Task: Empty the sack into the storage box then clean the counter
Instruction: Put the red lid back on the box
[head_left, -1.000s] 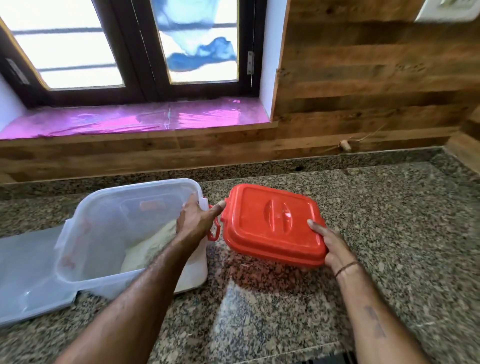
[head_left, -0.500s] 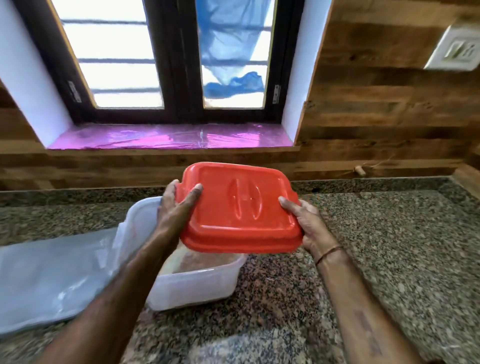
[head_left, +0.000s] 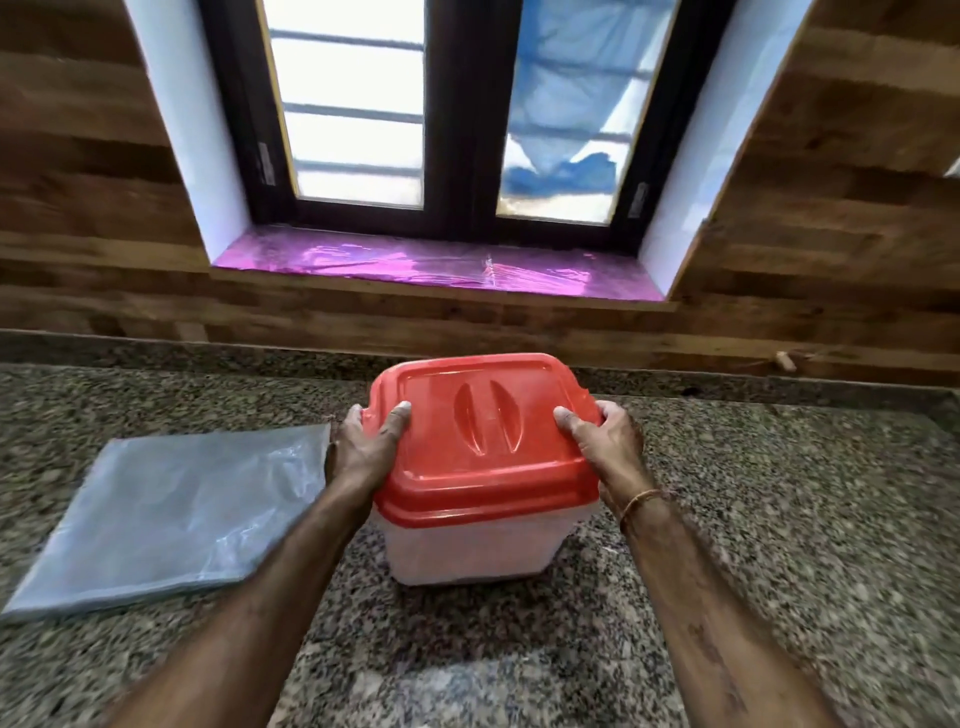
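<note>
Counter (head_left: 779, 519) of speckled granite runs back to a low upstand under the wood-panelled wall (head_left: 831, 218), with bare stone to the right of the storage box (head_left: 467, 551) and in front of it. On the left the grey plastic sack (head_left: 171, 509) lies flat, its right edge just beside the left forearm. The box stands upright near the middle of the counter, apart from the back edge.

0.5 s earlier the red lid (head_left: 483, 431) was held tilted in the air over the open box. Now it sits level on the box's rim and covers it.

The 2 forearms reach forward, 1 on each side of the box. The left hand (head_left: 363, 447) grips the lid's left edge, thumb on top and fingers curled down over the side. The right hand (head_left: 602, 441) grips the right edge the same way, thumb on the top face and fingers wrapped round the rim. A thin band (head_left: 641, 501) circles the right wrist.
</note>
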